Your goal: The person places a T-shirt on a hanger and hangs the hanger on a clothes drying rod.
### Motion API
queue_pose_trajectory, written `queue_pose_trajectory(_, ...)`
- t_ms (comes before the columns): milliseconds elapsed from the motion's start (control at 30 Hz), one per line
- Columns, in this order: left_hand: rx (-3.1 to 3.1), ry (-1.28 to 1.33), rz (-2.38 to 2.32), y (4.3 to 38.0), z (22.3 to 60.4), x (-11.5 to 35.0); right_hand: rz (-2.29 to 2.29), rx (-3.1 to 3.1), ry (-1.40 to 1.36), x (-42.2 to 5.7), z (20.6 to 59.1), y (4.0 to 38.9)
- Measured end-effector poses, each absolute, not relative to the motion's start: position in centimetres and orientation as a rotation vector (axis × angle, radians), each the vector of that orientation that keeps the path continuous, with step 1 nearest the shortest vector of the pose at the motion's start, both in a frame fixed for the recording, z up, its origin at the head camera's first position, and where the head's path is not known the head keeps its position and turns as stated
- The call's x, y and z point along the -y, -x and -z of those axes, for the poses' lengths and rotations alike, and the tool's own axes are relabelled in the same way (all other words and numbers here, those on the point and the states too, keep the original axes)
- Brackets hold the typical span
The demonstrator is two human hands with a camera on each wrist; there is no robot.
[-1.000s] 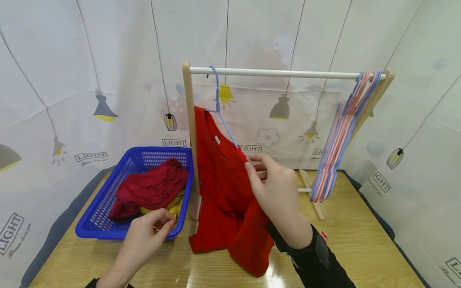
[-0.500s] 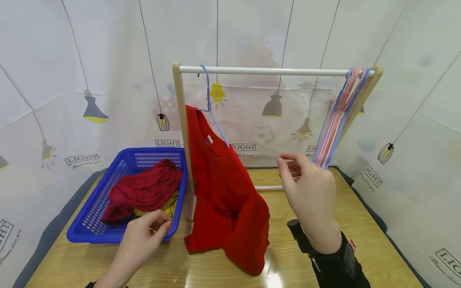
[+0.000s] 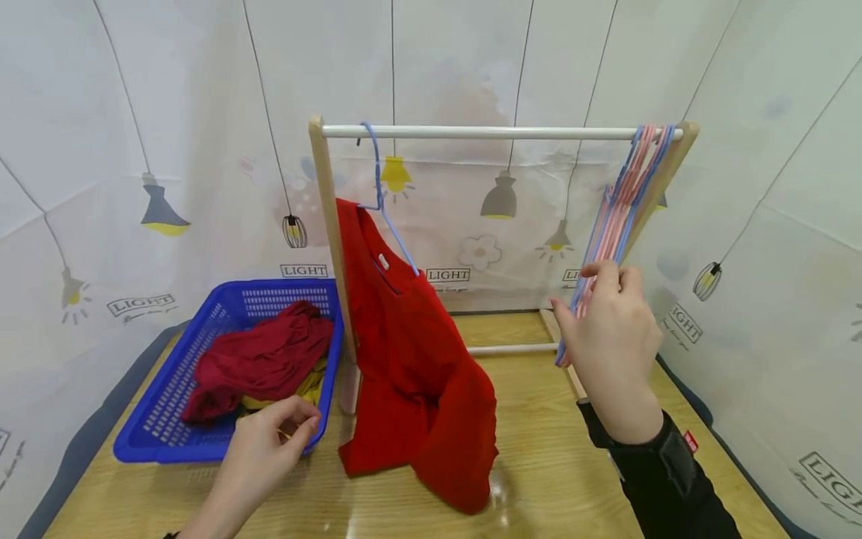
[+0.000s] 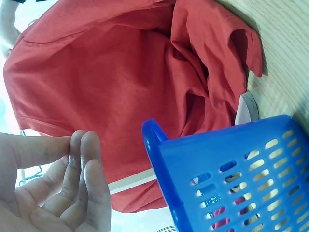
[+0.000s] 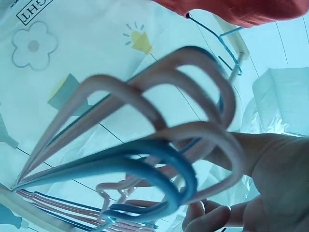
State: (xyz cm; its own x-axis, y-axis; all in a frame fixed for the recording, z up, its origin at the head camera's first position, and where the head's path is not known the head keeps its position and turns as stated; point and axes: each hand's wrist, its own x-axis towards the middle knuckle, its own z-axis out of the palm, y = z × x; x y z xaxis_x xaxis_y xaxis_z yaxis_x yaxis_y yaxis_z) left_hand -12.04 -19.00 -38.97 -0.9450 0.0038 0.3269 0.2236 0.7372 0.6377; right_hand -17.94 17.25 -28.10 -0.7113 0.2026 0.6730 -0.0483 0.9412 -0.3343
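Lower left: our left hand (image 3: 266,438), fingertips together, empty | Right: our right hand (image 3: 614,337), fingers apart, by hangers (image 3: 620,206) bunched, presumably freeing rail (image 3: 485,133)

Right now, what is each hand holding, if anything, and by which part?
The left hand holds nothing. The right hand is near the lower part of the hangers; no grip shows, though contact cannot be judged.

Pink and blue hangers (image 5: 188,174) fan across the middle of the frame, their rounded ends toward the right. At lower right I see the right hand (image 5: 280,179) close by, though I can't tell whether its fingers touch them. Red cloth (image 5: 260,12) fills the top right edge.
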Motion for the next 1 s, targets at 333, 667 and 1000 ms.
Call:
queue_pose_trajectory(333, 2.623, 0.201, 1.021, 12.1, 39.0, 19.0, -0.419, 2.360, 0.189, -18.6, 28.5, 18.5)
queue_pose_trajectory(667, 2.629, 0.187, 1.045, 11.9, 38.8, 19.0, -0.401, 2.454, 0.192, -19.0, 28.5, 19.6)
queue_pose_trajectory(1000, 2.576, 0.228, 1.020, 12.1, 39.1, 19.3, -0.429, 2.483, 0.208, -19.1, 28.4, 20.1)
